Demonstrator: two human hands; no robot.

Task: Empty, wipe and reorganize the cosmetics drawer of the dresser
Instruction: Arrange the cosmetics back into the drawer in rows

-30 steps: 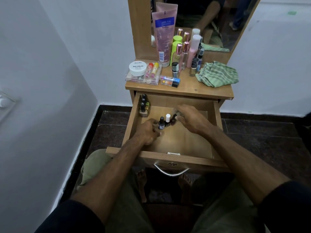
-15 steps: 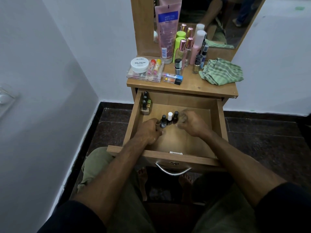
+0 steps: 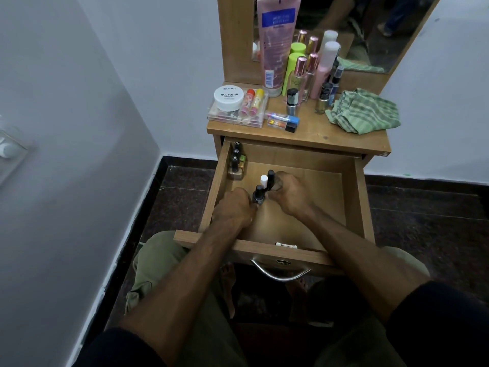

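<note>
Since the earlier frame both hands have drawn in around the three small bottles (image 3: 263, 188), now packed in a tight row on the drawer (image 3: 356, 197) floor, left of its middle. The left hand (image 3: 234, 209) has its fingers curled against the nearest dark bottle; whether it truly pinches it cannot be told. The right hand (image 3: 289, 193) curls round the far end of the row, at the black-capped bottle.

As a judgement, reorganizing is under way: emptying and wiping look done, since the drawer floor is mostly bare and the green cloth (image 3: 363, 111) lies bunched at the worktop's (image 3: 317, 136) right edge. A first group of polish bottles (image 3: 236, 161) already stands in the drawer's back left corner.

Much remains out on the worktop: a clear case (image 3: 235, 119) with a white jar (image 3: 229, 96) at the left edge, a pink tube (image 3: 276, 46) and tall bottles (image 3: 307, 72) along the back by the mirror.
</note>
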